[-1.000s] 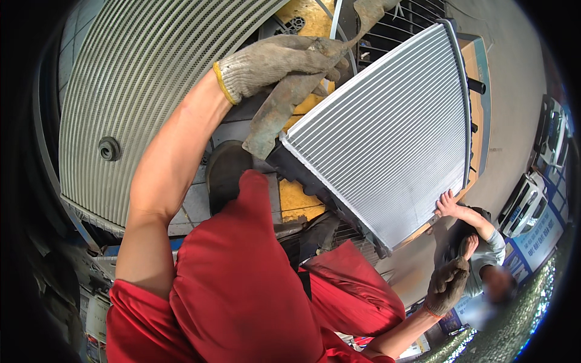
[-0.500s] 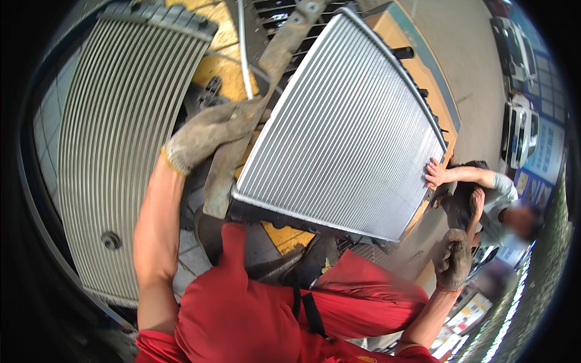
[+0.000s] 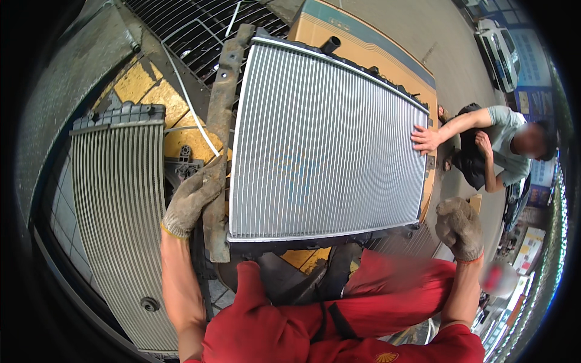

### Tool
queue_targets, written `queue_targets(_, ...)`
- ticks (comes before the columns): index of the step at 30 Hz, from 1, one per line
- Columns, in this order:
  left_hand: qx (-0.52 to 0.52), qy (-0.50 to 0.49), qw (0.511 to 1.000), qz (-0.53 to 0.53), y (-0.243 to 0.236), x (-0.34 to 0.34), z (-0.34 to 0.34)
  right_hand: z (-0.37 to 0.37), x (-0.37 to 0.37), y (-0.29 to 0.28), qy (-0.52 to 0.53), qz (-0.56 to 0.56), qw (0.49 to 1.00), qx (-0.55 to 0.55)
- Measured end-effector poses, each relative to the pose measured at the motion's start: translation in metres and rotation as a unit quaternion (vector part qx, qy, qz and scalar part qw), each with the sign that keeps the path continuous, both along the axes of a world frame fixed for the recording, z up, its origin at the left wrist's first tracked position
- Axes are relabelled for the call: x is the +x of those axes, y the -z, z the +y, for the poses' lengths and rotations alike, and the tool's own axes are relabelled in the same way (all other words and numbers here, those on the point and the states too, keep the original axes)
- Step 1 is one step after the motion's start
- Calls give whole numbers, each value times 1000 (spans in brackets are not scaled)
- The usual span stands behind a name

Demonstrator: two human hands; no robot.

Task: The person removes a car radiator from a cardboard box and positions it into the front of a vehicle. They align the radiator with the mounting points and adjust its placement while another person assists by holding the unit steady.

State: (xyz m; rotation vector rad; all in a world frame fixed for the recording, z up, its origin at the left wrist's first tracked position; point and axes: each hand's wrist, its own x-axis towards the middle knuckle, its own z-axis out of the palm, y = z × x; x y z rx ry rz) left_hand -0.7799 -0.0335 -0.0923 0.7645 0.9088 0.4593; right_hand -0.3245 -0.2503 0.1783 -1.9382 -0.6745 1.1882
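A silver radiator (image 3: pixel 327 145) with fine vertical fins and black end tanks lies in front of me. Along its left edge runs a rusty metal bracket (image 3: pixel 219 115), a long flat strip with holes. My left hand (image 3: pixel 190 202), in a dirty knit glove, is closed round the bracket's lower half. My right hand (image 3: pixel 460 228), gloved too, is raised off the radiator's lower right corner with its fingers curled in; whatever is inside them, if anything, is hidden. A co-worker's bare hand (image 3: pixel 426 140) lies flat on the radiator's right side.
An older, dull radiator (image 3: pixel 121 230) leans at the left. Behind the silver one lies a cardboard box (image 3: pixel 375 39), near a floor grate (image 3: pixel 181 27) and yellow tiles (image 3: pixel 163 100). A co-worker (image 3: pixel 508 145) crouches at the right; a white car (image 3: pixel 499 54) stands beyond.
My view has turned, so both radiators and the bracket appear less slanted and farther left. The left hand keeps its grip on the bracket; the right stays curled and raised. The co-worker's hand remains on the radiator.
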Motion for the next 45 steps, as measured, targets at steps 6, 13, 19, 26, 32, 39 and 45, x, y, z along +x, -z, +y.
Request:
queue_targets(6,-5,-29,999,-28,2,2,-3,-2,-5,0,4,-10,1000,-6)
queue_targets(13,1,-18,999,47,23,-9,-4,12,-18,-14,-54,18,994,-91)
queue_targets(19,74,-24,996,44,49,-21,-5,29,-24,-19,-337,0,923,-184)
queue_targets(26,28,-77,997,12,71,-34,-4,29,-30,-10,-494,52,848,-186)
queue_targets(32,41,-62,997,23,69,-31,-1,27,-31,-12,-496,70,841,-205)
queue_targets(39,50,-56,996,51,72,-39,-3,28,-31,-17,-491,62,846,-196)
queue_targets(45,65,-78,995,23,74,-35,-2,-1,-17,-61,-443,19,881,-163)
